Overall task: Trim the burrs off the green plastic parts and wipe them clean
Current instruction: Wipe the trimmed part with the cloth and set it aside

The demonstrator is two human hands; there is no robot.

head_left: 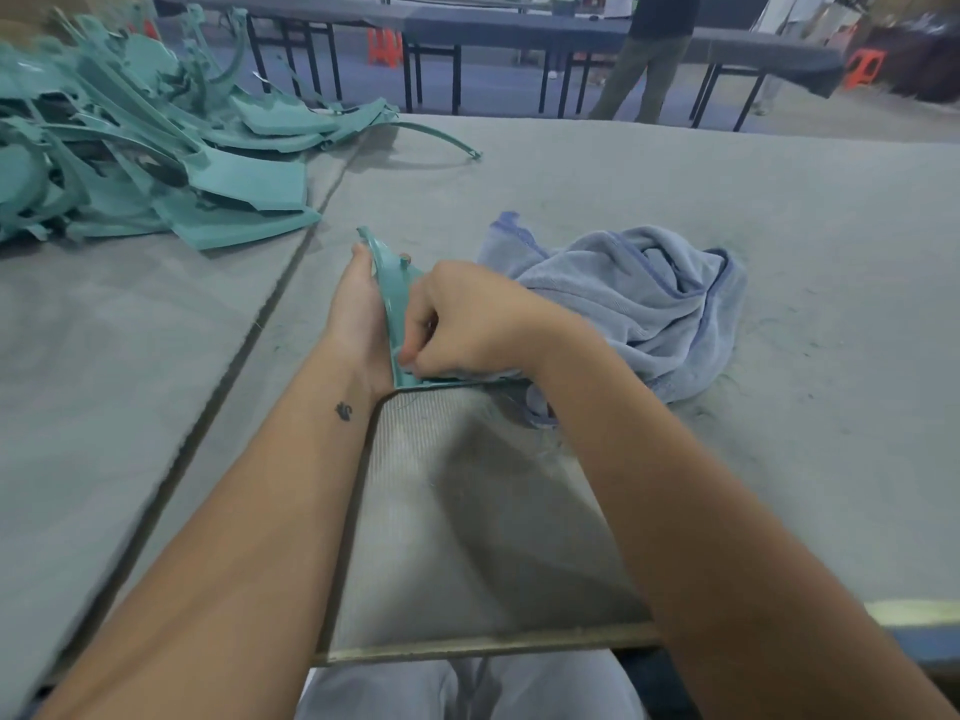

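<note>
Left hand (358, 314) cups the far side of one green part (390, 283), which stands on edge on the bench (675, 200) just in front of the person. Palm and thumb lie along the part's long side, so the hand wraps it rather than lying flat. Right hand (462, 319) is curled tight at the part's lower corner, fingers (415, 350) pinched together against the plastic. It seems to hold a small tool there, but I cannot say for sure.

Judgement: trimming is under way at that lower corner. To do it well, keep the left hand bracing close to the working spot so the thin plastic does not flex. Draw the edge along the seam in short strokes away from the bracing palm, then turn the part instead of twisting the wrist. The blue cloth (639, 304) lies bunched just to the right, touching or nearly touching the right wrist, handy for the wipe afterwards.

Pile of green parts (156, 163) sits well apart at far left, partly cut off by the frame edge. Fine green shavings speckle the bench around the cloth.

Hidden or unclear:
- Any blade is buried inside the right fist.
- The burr itself is too small to make out.
- The part's near face is covered by both hands.
- Left fingertips are behind the part.
</note>
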